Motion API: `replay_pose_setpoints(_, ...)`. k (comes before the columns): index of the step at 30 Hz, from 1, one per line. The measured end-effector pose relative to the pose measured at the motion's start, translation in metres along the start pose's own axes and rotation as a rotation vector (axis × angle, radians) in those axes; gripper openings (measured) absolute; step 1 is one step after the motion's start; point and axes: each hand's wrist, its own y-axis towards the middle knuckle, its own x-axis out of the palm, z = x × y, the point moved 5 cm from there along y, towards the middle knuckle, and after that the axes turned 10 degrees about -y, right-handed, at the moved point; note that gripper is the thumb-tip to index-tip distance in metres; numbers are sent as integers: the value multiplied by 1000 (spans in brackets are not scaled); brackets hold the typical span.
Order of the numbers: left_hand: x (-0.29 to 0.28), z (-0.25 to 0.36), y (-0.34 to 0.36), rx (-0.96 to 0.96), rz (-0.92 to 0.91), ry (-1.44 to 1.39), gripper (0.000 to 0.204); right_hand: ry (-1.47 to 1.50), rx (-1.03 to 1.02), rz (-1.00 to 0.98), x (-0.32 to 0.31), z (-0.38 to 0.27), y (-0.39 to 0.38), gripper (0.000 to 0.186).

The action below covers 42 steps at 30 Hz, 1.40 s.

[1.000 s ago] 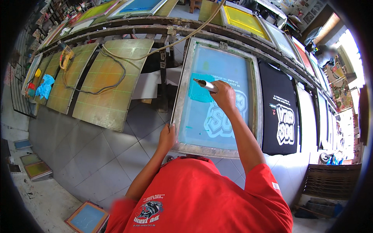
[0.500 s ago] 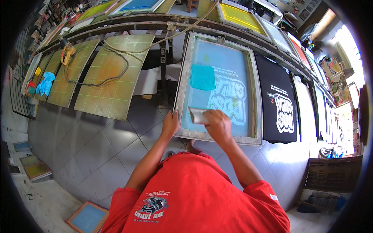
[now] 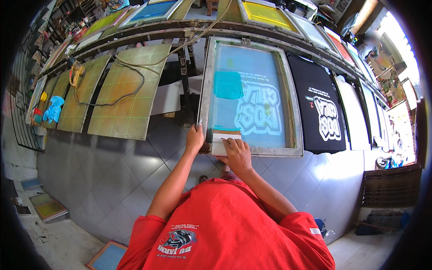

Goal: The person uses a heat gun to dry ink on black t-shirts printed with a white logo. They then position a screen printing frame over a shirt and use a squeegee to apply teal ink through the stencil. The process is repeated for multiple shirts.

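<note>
A screen-printing frame [image 3: 274,151] with pale blue mesh lies in front of me, white lettering showing through it. A square patch of teal ink [image 3: 227,85] sits on the mesh's left part. My left hand [image 3: 195,138] is closed on the frame's near left edge. My right hand [image 3: 237,156] grips a white-handled squeegee [image 3: 219,146] from its right side, over the frame's near left corner. The squeegee's blade end points away from me, with a teal ink strip [image 3: 226,128] along it. Some of the right fingers are hidden beneath the handle.
On the right lies a black T-shirt [image 3: 310,81] with a white print. Left of the frame are tan boards [image 3: 123,114] with a dark cable [image 3: 141,90] and a yellow tool [image 3: 76,74]. A blue rag [image 3: 54,108] lies farther left. More coloured screens [image 3: 267,14] line the far rack.
My right hand has drawn the squeegee toward me and slightly left, onto the near left corner of the frame. My left hand stays at the frame's edge.
</note>
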Motion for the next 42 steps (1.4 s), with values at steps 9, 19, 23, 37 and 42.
replay_pose_setpoints(9,-3,0,1,-12,-32,69,46,-51,664,242,-25,163,-54,68)
replay_pose_setpoints(19,-7,12,2,9,-87,153,46,223,1121,-151,-12,307,-99,65)
replay_pose_setpoints(23,-12,27,3,21,-99,188,45,227,1120,-129,-15,316,-93,64)
replay_pose_setpoints(37,-12,77,-91,144,-161,96,35,457,1216,167,-65,287,-218,58)
replay_pose_setpoints(42,27,87,-122,159,-329,78,33,397,1275,234,-83,289,-332,57)
